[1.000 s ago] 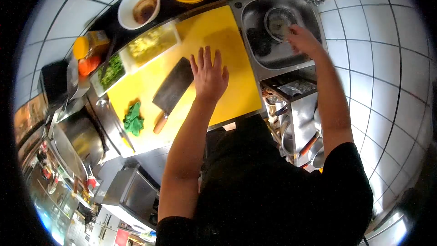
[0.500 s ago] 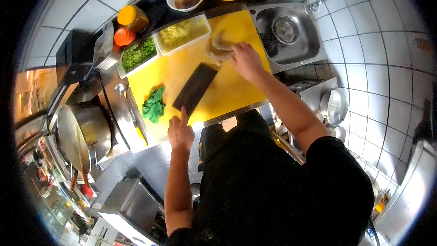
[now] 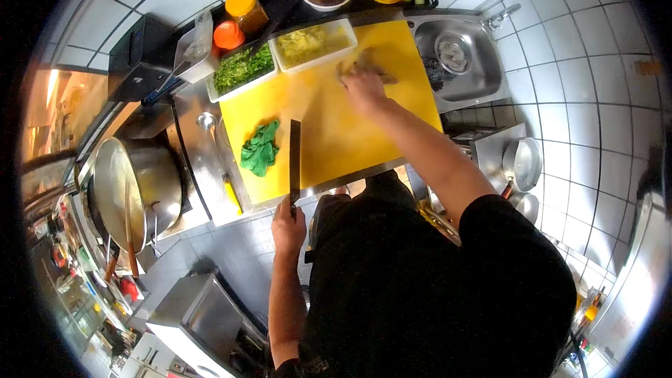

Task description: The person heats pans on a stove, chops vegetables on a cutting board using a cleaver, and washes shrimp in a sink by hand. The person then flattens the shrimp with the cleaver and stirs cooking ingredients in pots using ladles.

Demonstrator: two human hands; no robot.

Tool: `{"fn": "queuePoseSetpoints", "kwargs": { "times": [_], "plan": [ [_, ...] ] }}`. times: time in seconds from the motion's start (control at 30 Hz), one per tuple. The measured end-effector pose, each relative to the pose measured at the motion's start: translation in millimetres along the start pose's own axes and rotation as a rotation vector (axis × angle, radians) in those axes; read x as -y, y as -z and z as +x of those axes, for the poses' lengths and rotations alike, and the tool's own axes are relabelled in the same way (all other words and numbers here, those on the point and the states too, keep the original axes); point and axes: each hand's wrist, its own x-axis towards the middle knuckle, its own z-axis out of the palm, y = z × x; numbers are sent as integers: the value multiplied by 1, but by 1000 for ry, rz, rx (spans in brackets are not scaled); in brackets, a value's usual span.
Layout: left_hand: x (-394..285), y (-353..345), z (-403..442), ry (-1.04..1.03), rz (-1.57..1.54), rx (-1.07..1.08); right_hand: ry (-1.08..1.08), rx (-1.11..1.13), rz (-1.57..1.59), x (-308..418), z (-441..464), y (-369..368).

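Left hand (image 3: 288,229), fingers closed round cleaver (image 3: 295,164); right hand (image 3: 365,89), fingers unclear, at greyish pieces (image 3: 383,74), yellow board (image 3: 332,133)

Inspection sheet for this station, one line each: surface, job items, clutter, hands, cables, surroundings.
Surface: yellow cutting board, faint smears.
Job items: cleaver, raised edge-on to camera; pale food piece on board, blurred.
Clutter: crumpled green item on board; chopped greens at its far left edge.
Hands: left hand grips cleaver; right hand at food piece.
Cables: nothing certain seen.
Surroundings: steel sink right; large pot left.
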Motion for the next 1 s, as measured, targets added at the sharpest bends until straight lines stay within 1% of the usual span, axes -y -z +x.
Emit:
{"fn": "queuePoseSetpoints", "kwargs": {
  "times": [0.03,0.07,0.13,0.17,0.27,0.37,0.47,0.57,0.67,0.77,0.87,1.0],
  "plan": [
    [4,-2,0,-35,20,16,91,69,28,5,-3,1],
    [5,-3,2,21,26,45,184,140,58,13,-7,6],
    [7,-9,4,140,37,105,338,109,232,27,-27,17],
    [13,-14,5,86,75,65,409,94,321,33,-38,18],
    [-24,-9,14,-76,140,-71,163,-104,407,36,-66,8],
    [-33,-22,28,-200,328,-55,176,-25,390,26,-81,10],
    [-43,-28,42,-265,361,-10,130,-28,470,27,-88,15],
    [-58,-26,44,-280,393,-4,74,27,457,27,-88,14],
    [-72,-19,43,-376,290,-149,87,53,571,21,-91,12],
    [-57,-35,59,-147,486,184,64,-143,580,22,-96,7],
    [-54,-33,62,-133,464,179,-7,-360,352,-4,-89,15],
    [-46,-30,41,-241,322,35,-202,-390,29,-54,-76,34]
  ]
}}
